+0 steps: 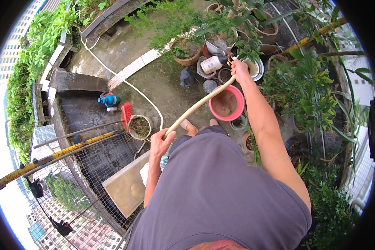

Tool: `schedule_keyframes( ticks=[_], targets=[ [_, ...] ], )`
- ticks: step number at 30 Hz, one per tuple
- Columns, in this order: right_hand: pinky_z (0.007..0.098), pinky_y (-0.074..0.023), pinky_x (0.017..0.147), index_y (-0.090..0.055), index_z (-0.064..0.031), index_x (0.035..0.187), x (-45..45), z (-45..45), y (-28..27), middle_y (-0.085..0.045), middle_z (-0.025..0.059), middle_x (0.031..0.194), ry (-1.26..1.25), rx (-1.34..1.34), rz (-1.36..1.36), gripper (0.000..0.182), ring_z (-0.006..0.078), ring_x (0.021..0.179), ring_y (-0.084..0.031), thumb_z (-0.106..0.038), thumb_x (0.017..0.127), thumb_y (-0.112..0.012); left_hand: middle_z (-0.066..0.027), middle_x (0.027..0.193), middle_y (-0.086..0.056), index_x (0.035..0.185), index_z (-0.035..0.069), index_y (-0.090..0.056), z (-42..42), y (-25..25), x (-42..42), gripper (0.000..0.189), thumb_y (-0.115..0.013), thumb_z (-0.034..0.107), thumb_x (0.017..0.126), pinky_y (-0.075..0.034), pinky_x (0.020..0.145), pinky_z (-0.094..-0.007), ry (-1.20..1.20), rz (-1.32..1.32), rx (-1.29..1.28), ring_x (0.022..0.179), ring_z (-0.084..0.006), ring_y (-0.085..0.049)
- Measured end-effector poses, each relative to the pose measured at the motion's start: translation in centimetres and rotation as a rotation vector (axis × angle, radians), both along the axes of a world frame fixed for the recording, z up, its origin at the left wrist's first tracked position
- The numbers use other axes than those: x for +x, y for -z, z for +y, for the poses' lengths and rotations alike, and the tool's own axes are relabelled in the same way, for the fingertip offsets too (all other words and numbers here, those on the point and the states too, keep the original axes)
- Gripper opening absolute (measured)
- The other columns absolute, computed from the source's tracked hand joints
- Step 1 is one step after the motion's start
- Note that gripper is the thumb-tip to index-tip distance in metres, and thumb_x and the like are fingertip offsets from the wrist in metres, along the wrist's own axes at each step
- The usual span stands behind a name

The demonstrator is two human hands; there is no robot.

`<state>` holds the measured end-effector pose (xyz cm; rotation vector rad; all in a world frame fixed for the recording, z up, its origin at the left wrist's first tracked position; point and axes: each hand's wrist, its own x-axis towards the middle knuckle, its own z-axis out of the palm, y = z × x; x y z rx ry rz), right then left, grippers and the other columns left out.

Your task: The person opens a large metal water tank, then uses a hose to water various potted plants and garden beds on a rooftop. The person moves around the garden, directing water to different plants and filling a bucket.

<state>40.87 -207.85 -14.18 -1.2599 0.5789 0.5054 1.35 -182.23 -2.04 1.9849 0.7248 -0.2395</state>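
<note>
A cream garden hose [203, 100] runs across the front of the body. My left hand [163, 142] is closed around it at the lower left, beside the hip. My right hand [239, 69] grips it near its upper end, beside a valve or fitting [228, 57] that is partly hidden. Under the hose and below my right hand stands a pink bucket [227, 103] with brown, muddy-looking contents. A white plastic bottle [212, 64] lies tilted left of the fitting. Right of my right hand is a white basin [258, 69].
Potted plants [186, 53] crowd the top and right. A red broom head [126, 114] leans by a soil-filled pot [139, 126]; a blue sprayer [109, 100] stands farther left. A rusty yellow pole [72, 149] and wire mesh edge the lower left. More hose [134, 87] trails over the ground.
</note>
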Motion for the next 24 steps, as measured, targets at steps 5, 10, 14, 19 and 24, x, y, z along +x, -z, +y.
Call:
schedule_keyframes(
  ticks=[5,10,14,19,24],
  targets=[
    [0.0243,-0.0306,0.04,-0.052,-0.0073,0.08,-0.5,0.9,-0.9,-0.045,-0.0001,0.064,-0.197,-0.077,0.027,0.023,0.0089,0.046,-0.036,-0.023,0.097,-0.053,-0.0026,0.067,-0.061,0.106,0.001,-0.071,0.3,0.6,-0.8,0.038,-0.073,0.034,0.086,-0.047,0.059,-0.0284,-0.057,0.025,-0.045,0.063,-0.0094,-0.057],
    [0.0233,-0.0286,0.04,-0.055,-0.0067,0.081,-1.7,3.8,-0.7,-0.045,-0.0033,0.062,-0.382,-0.028,0.027,0.021,0.0062,0.046,-0.036,-0.022,0.096,-0.054,0.0009,0.068,-0.059,0.107,0.002,-0.071,1.5,0.6,-3.1,0.034,-0.072,0.031,0.088,-0.043,0.057,-0.0257,-0.078,0.017,-0.09,0.062,-0.0071,-0.053],
    [0.026,-0.0301,0.041,-0.056,-0.0058,0.076,-1.9,4.6,0.0,-0.047,-0.0006,0.062,-0.418,-0.186,0.001,0.022,0.0087,0.046,-0.038,-0.02,0.093,-0.056,0.0008,0.07,-0.06,0.105,0.001,-0.07,1.2,-0.3,-3.1,0.033,-0.071,0.029,0.089,-0.044,0.06,-0.0253,-0.073,0.013,-0.028,0.064,-0.0073,-0.054],
    [0.0281,-0.0322,0.04,-0.053,-0.0078,0.072,-0.5,3.3,0.2,-0.048,0.0009,0.06,-0.16,-0.309,-0.04,0.03,0.0112,0.045,-0.039,-0.024,0.096,-0.053,-0.001,0.064,-0.057,0.107,0.001,-0.07,0.1,-0.2,-1.0,0.034,-0.072,0.029,0.088,-0.043,0.057,-0.0282,-0.069,0.018,0.039,0.06,-0.0087,-0.05],
    [0.0318,-0.0357,0.039,-0.054,-0.0033,0.074,1.1,1.5,0.0,-0.05,0.0045,0.059,-0.06,-0.26,-0.108,0.034,0.0155,0.043,-0.044,-0.028,0.097,-0.051,-0.0036,0.062,-0.054,0.106,0.002,-0.071,-0.7,0.1,0.9,0.035,-0.071,0.031,0.088,-0.041,0.055,-0.0303,-0.039,-0.005,0.049,0.059,-0.0093,-0.047]
  ],
)
